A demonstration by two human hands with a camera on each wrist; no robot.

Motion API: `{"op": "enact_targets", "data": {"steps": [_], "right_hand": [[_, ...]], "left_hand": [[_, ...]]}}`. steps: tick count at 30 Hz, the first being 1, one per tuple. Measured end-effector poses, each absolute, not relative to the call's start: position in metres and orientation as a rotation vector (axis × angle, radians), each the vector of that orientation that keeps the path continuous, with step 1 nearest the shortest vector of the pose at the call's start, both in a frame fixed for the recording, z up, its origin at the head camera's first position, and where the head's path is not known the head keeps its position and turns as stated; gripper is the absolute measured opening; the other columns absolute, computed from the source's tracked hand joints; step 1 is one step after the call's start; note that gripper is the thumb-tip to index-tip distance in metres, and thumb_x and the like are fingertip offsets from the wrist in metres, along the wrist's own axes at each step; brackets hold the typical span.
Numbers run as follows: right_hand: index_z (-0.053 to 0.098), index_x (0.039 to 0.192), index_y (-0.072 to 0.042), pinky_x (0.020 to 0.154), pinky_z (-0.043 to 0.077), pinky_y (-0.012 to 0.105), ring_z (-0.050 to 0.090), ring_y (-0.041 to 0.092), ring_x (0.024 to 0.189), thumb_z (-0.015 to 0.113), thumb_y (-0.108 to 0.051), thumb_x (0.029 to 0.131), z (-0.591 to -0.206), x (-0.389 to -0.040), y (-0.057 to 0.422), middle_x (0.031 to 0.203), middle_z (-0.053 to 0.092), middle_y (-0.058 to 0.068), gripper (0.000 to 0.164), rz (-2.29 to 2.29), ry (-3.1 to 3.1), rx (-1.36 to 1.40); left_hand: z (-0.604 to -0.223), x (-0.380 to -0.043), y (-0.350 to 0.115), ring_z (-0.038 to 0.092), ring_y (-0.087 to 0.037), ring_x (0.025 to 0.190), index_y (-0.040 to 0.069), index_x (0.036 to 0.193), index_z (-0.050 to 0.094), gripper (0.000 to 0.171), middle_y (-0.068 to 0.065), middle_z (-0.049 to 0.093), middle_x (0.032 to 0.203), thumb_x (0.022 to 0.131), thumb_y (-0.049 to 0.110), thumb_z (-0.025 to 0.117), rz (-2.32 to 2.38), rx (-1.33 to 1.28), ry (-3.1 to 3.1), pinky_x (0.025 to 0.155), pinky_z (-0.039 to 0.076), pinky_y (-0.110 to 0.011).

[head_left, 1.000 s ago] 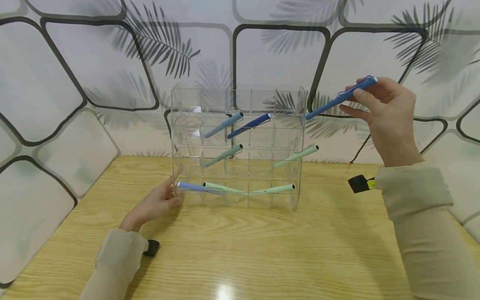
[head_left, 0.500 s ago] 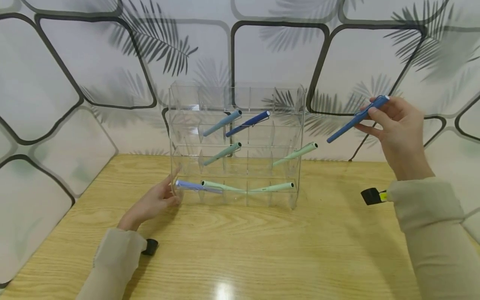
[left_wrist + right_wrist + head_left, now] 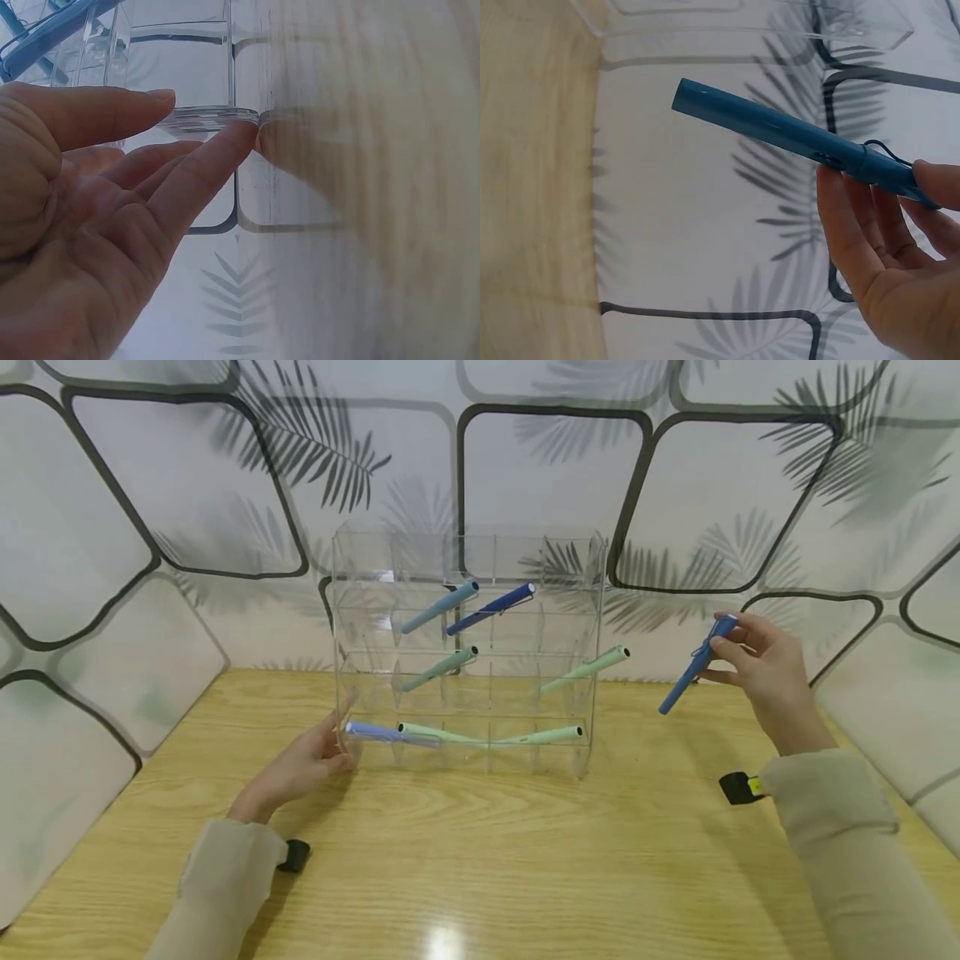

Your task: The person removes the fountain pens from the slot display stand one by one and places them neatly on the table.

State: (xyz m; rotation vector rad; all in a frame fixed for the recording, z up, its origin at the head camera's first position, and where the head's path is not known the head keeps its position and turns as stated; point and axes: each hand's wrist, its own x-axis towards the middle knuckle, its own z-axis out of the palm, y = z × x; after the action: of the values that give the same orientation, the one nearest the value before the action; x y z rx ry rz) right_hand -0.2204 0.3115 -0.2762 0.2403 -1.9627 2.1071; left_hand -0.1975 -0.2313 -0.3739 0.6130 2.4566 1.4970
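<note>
My right hand [image 3: 768, 672] pinches a blue pen [image 3: 699, 667] by its clip end, to the right of the rack. The pen slants with its lower end toward the table; in the right wrist view the pen [image 3: 765, 127] lies across thumb and fingertips, apart from the rack. A clear acrylic rack [image 3: 491, 710] with rows of compartments stands on the table. At its lower left side rests my left hand [image 3: 296, 768]. The left wrist view shows that hand [image 3: 112, 202] with fingers fairly straight, touching the rack's bottom edge [image 3: 210, 116].
Inside the rack lie a light blue pen [image 3: 441, 607], a dark blue pen [image 3: 491, 608], a grey-green pen [image 3: 441, 668], a periwinkle pen [image 3: 375, 732] and several pale green pens, one [image 3: 588, 668] jutting past the right side. Behind the wooden table [image 3: 480, 860] rises a patterned wall [image 3: 555, 468].
My right hand has moved down and away from the rack's upper right with the blue pen, which now tilts more steeply. The left hand stays at the rack's side.
</note>
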Motion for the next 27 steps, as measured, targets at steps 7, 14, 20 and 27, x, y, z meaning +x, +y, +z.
{"op": "enact_targets", "data": {"steps": [7,14,20,27], "right_hand": [[0.060,0.116,-0.015,0.064,0.059,0.030,0.069,0.010,0.075,0.057,0.008,0.099,-0.297,-0.225,0.317,0.086,0.063,0.000,0.029,2.066,-2.096,0.202],[0.050,0.118,-0.018,0.064,0.059,0.031,0.067,0.009,0.074,0.056,0.004,0.101,-0.314,-0.230,0.320,0.083,0.066,-0.006,0.028,1.960,-2.306,0.139],[0.044,0.133,-0.002,0.070,0.060,0.038,0.067,0.009,0.077,0.056,-0.003,0.103,-0.329,-0.238,0.319,0.086,0.066,-0.008,0.032,1.765,-2.554,0.118],[0.032,0.144,0.012,0.072,0.060,0.040,0.065,0.011,0.078,0.055,-0.005,0.104,-0.346,-0.247,0.318,0.092,0.065,0.001,0.049,1.695,-2.751,0.091]], "left_hand": [[-0.375,-0.196,-0.230,0.054,-0.020,0.079,0.010,0.163,-0.004,0.090,-0.012,0.056,0.086,0.096,-0.014,0.051,1.517,0.593,2.435,0.066,0.047,-0.028],[-0.375,-0.195,-0.230,0.049,-0.017,0.073,0.010,0.164,-0.003,0.089,-0.010,0.052,0.084,0.096,-0.015,0.051,1.554,0.602,2.407,0.061,0.042,-0.027],[-0.374,-0.196,-0.230,0.054,-0.019,0.077,0.009,0.163,-0.003,0.089,-0.013,0.057,0.087,0.097,-0.014,0.052,1.514,0.604,2.449,0.063,0.046,-0.027],[-0.373,-0.196,-0.230,0.053,-0.021,0.076,0.009,0.163,-0.003,0.088,-0.011,0.054,0.082,0.098,-0.013,0.051,1.513,0.587,2.446,0.065,0.046,-0.029]]}}
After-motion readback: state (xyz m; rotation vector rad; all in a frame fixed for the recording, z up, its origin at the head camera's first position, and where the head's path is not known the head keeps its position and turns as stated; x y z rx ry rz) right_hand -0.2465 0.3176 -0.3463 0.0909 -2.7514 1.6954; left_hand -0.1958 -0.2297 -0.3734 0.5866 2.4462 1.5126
